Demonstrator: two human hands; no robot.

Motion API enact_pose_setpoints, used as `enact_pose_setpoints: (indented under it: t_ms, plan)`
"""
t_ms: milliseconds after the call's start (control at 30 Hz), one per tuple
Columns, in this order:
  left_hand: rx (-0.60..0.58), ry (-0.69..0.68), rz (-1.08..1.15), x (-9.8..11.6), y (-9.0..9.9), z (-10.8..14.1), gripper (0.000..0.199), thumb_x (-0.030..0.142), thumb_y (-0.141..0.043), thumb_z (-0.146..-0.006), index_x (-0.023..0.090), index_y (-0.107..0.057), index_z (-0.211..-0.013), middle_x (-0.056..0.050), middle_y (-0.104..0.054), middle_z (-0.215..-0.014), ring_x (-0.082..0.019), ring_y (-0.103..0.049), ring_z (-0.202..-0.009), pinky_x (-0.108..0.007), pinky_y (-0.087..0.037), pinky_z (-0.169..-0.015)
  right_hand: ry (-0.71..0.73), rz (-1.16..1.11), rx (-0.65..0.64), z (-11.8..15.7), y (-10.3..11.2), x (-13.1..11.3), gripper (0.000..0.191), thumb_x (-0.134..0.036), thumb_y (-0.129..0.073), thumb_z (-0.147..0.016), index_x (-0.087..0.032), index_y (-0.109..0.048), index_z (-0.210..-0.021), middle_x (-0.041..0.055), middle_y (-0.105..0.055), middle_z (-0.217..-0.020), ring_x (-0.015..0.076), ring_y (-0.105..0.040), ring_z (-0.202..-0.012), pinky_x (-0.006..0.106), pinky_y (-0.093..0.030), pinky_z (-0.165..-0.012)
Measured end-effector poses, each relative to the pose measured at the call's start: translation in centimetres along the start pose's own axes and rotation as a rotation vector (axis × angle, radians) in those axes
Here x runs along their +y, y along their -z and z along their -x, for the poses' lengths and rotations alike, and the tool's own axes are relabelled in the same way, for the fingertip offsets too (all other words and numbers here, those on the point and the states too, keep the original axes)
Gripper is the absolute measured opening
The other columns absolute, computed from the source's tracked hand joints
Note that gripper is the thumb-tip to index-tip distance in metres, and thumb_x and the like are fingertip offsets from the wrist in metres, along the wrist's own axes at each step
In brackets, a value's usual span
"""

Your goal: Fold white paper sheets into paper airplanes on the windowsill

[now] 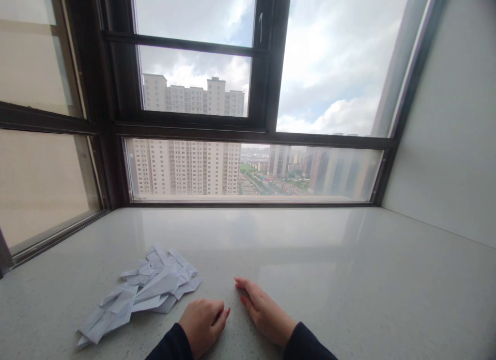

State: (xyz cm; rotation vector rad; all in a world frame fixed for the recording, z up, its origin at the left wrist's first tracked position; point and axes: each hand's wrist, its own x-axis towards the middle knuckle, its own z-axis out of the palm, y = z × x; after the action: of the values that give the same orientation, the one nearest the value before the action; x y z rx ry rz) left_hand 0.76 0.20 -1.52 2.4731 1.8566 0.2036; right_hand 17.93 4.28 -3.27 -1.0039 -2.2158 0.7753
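Observation:
A loose pile of folded white paper pieces (157,282) lies on the pale speckled windowsill (349,298), left of my hands. Just right of its lower edge, my left hand (203,324) rests with fingers curled into a loose fist, the thumb toward the right; nothing shows in it. My right hand (267,311) lies on its side on the sill, fingers stretched out and pointing up and left. Nothing is in its visible grasp. A small gap separates the two hands, and neither touches the paper.
Dark window frames (256,138) rise behind the sill, with an upper pane section bearing a handle (261,27). Tall buildings (189,163) stand outside. A side window (46,184) bounds the left, and a white wall (449,143) the right.

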Motion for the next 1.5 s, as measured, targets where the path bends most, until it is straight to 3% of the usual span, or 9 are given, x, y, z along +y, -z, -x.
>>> enact_pose_setpoints:
  t_ms: [1100, 1500]
  plan:
    - [0.001, 0.003, 0.008, -0.20, -0.36, -0.03, 0.039, 0.036, -0.026, -0.083, 0.020, -0.057, -0.068, -0.005, -0.064, -0.065, -0.017, -0.058, -0.063, -0.024, -0.029, -0.051, -0.008, -0.007, 0.007, -0.05, 0.06, -0.12, 0.037, -0.019, -0.036, -0.081, -0.017, -0.043, -0.117, 0.0084, -0.051, -0.117, 0.0174, -0.045, -0.109, 0.031, -0.033, -0.095]
    - [-0.022, 0.003, -0.002, -0.07, 0.10, 0.02, 0.040, 0.035, -0.024, -0.084, 0.019, -0.057, -0.068, -0.005, -0.064, -0.064, -0.017, -0.058, -0.062, -0.024, -0.026, -0.049, -0.011, -0.002, 0.009, 0.03, 0.02, -0.23, 0.040, -0.017, -0.035, -0.080, -0.012, -0.038, -0.120, 0.0118, -0.051, -0.115, 0.0173, -0.046, -0.108, 0.030, -0.033, -0.095]
